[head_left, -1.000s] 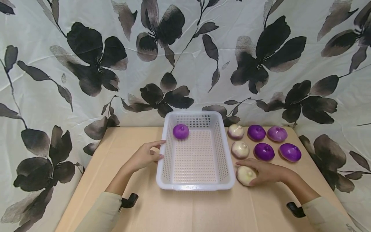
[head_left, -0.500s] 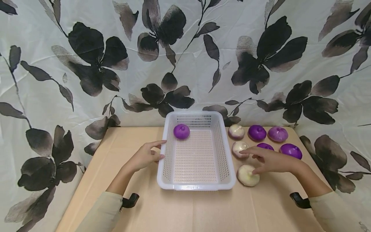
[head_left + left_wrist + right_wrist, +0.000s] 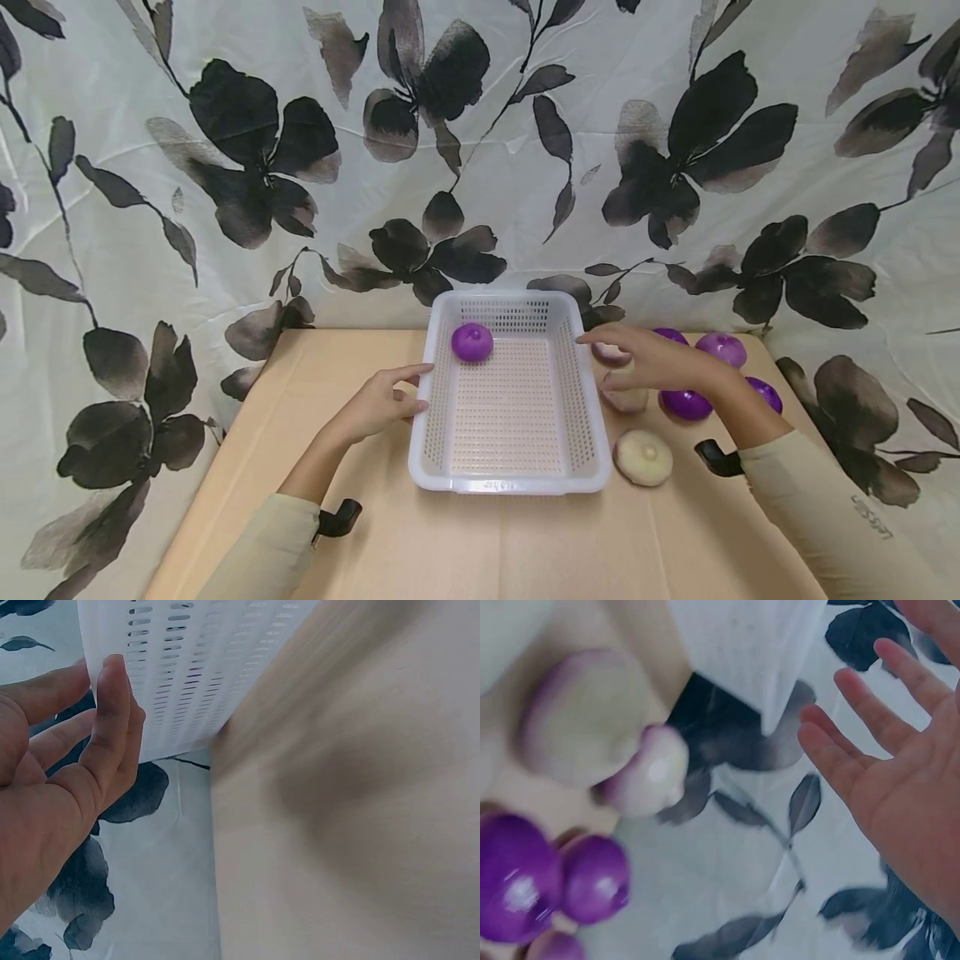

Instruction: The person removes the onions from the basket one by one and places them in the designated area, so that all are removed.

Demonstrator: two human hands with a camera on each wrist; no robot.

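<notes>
A white plastic basket (image 3: 510, 485) stands on the table with one purple onion (image 3: 472, 342) inside, near its far left corner. My left hand (image 3: 381, 404) touches the basket's left side with its fingertips; the left wrist view has these fingers against the perforated wall (image 3: 180, 682). Over the onions right of the basket hovers my right hand (image 3: 652, 358), fingers extended and holding nothing, partly covering two pale onions (image 3: 626, 402). In the right wrist view that hand (image 3: 907, 757) is spread apart from the pale onion (image 3: 585, 720). Another pale onion (image 3: 643, 457) lies nearest the front.
Several purple onions (image 3: 722, 349) lie on the right of the table, some partly behind my right hand and forearm. A floral cloth (image 3: 555, 183) hangs behind the light wooden table (image 3: 480, 542). A black strap mount (image 3: 718, 458) sits at my right wrist.
My right hand has let go of the front pale onion, lifted off and moved away toward the far onions and the basket's right rim. The left hand stays at the basket.
</notes>
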